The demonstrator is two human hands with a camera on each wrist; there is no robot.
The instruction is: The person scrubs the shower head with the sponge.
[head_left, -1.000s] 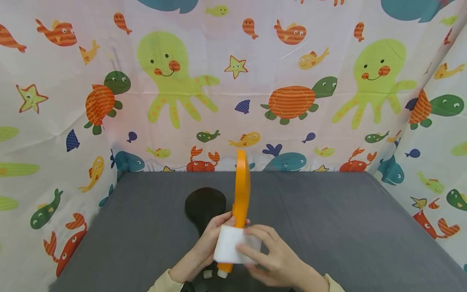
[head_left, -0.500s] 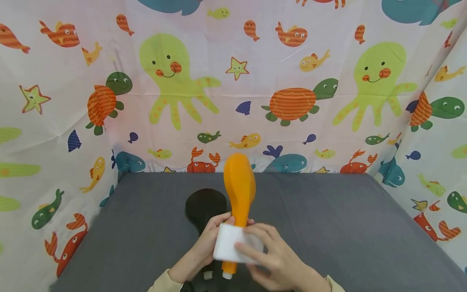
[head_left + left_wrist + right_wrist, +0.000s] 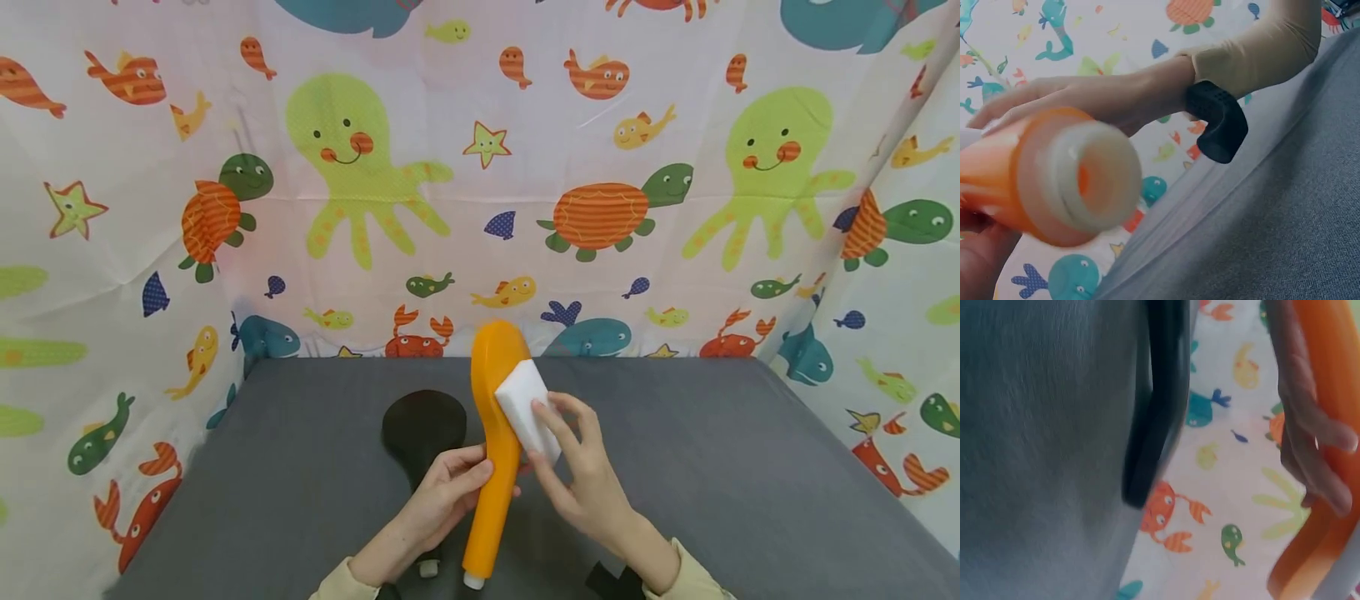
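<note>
My left hand (image 3: 450, 492) grips the neck of an orange handheld shower head (image 3: 491, 492), thumb across its front. The head points up and away; the handle slants down toward me. In the left wrist view the hollow white end of its handle (image 3: 1097, 181) faces the camera. My right hand (image 3: 585, 467) pinches a white block-shaped sponge (image 3: 528, 408) against the right side of the orange head. In the right wrist view the left hand's fingers (image 3: 1316, 425) wrap the orange neck, with part of the sponge (image 3: 1341, 569) at the right edge.
A black shower head (image 3: 423, 429) lies on the grey cloth-covered table (image 3: 315, 467) behind my left hand, its handle toward me and partly hidden by that hand. A curtain (image 3: 480, 208) printed with sea animals stands at the back and both sides.
The sponge has moved up from the handle to the side of the orange head with my right hand. The shower head has turned from edge-on to broad side, and my left thumb now shows.
</note>
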